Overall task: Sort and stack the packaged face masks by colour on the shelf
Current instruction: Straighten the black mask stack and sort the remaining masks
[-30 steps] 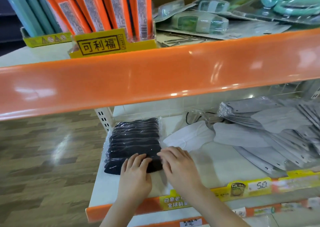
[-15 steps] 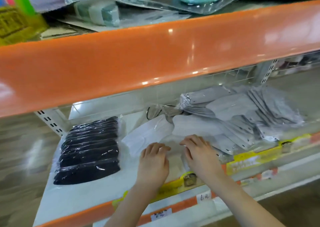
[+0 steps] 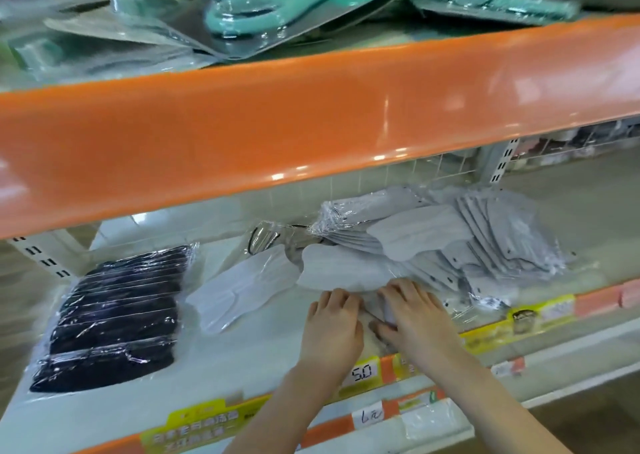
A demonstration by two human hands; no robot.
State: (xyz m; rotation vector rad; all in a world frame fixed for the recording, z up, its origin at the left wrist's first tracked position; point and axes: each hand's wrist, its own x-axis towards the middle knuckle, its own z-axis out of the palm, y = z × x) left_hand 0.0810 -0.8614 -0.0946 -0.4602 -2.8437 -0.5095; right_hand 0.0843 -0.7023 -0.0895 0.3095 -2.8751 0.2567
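A neat stack of black packaged masks (image 3: 114, 315) lies at the left of the white shelf (image 3: 242, 360). A single white packaged mask (image 3: 239, 291) lies beside it. A loose heap of grey packaged masks (image 3: 450, 239) covers the shelf's right half. One pale grey mask (image 3: 343, 270) lies at the heap's near edge. My left hand (image 3: 334, 329) rests flat on the shelf with fingertips at that mask's edge. My right hand (image 3: 412, 311) presses on the clear wrapper at the heap's front; whether it grips anything is unclear.
An orange shelf lip (image 3: 311, 114) hangs just above the masks and limits headroom. Teal blister packs (image 3: 277, 7) are piled on the upper shelf. Price labels (image 3: 363, 372) line the front rail. A wire-grid back panel (image 3: 398, 176) closes the shelf behind.
Both hands have left the black stack and moved right, to the front edge of the grey heap. The view has swung right with them.
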